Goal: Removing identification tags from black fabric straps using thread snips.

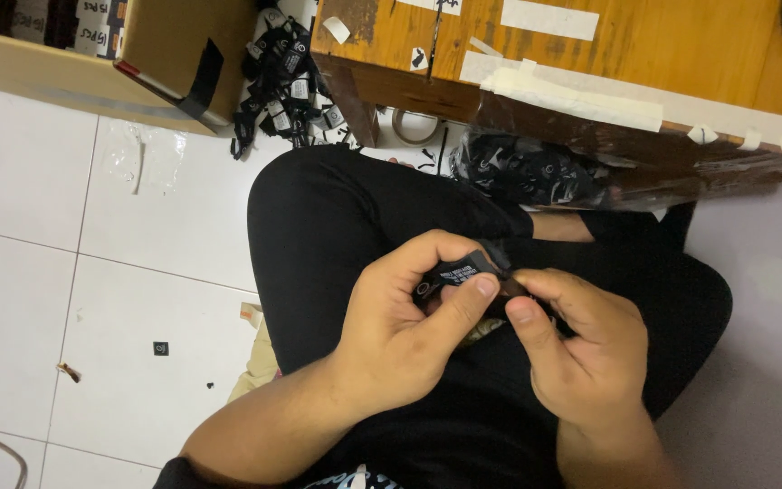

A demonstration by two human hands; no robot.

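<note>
A small black tag [457, 272] with white print sits over the person's lap, its long axis running left to right between both hands. The left hand [414, 317] has its fingers clamped round it; the right hand [581, 349] pinches its right end, below the wooden desk [644, 54] edge.

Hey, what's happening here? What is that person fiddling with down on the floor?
A person sits on the white tiled floor and holds a small black label over the lap. The left hand pinches it with thumb and fingers, and the right hand nips its right end. More black pieces lie in a pile beside a cardboard box, and a clear bag of them sits under the wooden table.
</note>
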